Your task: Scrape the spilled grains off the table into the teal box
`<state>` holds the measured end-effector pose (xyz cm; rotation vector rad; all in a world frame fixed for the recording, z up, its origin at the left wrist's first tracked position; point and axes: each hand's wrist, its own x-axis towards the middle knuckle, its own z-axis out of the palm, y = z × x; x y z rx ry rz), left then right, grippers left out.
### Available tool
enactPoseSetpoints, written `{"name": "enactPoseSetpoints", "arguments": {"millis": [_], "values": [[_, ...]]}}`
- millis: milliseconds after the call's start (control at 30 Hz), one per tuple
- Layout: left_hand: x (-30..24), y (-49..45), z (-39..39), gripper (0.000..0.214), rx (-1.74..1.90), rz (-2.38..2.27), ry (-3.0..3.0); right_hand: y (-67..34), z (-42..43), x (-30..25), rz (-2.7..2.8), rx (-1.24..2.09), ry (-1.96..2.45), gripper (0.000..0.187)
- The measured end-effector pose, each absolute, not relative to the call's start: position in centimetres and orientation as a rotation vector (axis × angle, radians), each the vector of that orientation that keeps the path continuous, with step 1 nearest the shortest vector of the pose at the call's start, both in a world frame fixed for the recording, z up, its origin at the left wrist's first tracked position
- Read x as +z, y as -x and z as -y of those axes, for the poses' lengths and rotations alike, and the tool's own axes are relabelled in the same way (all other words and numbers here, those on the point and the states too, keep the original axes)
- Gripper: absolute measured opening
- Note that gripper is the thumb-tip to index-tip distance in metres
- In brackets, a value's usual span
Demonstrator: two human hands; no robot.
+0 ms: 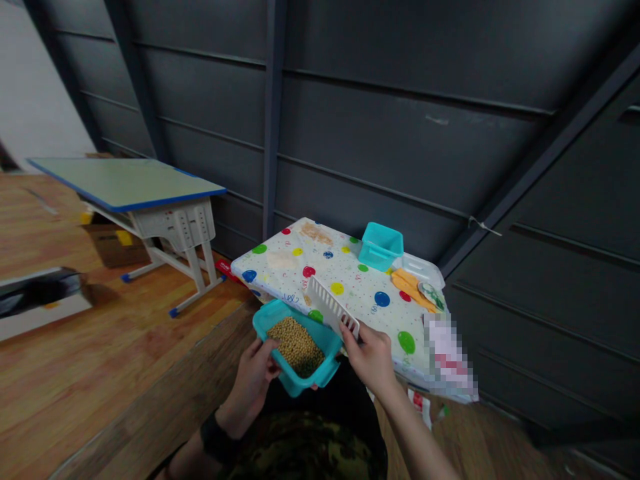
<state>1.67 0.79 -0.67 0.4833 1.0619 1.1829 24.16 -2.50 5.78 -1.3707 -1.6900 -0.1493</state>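
Observation:
My left hand [254, 375] grips the near left rim of a turquoise plastic container [327, 335], with the thumb over the edge. Round, pale yellow beans [295, 341], which look like soybeans, lie in it, and the container is held over my lap by the table's front edge. In my right hand [371, 355] is a white slotted plastic piece [327, 301], pinched at its near end. It stands tilted on edge above the table, just beyond the container's right side. The fingers under it are partly hidden.
A low table with a dotted white cover [350, 280] stands before me. At its back are a second turquoise container [383, 250], a clear plastic lid [424, 269], and an orange-yellow cloth [407, 283]. Left stands a green-topped desk [130, 183]; a dark panelled wall [380, 127] rises behind.

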Motion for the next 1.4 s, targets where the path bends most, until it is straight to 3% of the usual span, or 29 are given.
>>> {"name": "enactPoseSetpoints", "arguments": {"millis": [233, 1000, 1400], "values": [[-0.1, -1.7, -0.7, 0.034, 1.181, -1.058, -0.471, -23.9, 3.0, 6.0, 1.698, -0.136, 1.382, 0.039], [0.2, -1.2, -0.8, 0.030, 1.162, -1.073, -0.474, -23.6, 3.9, 6.5, 1.664, -0.077, 1.382, 0.056], [0.2, -0.7, -1.5, 0.032, 1.163, -1.071, -0.469, -23.3, -0.8, 6.3, 1.662, -0.109, 1.393, 0.051]]}}
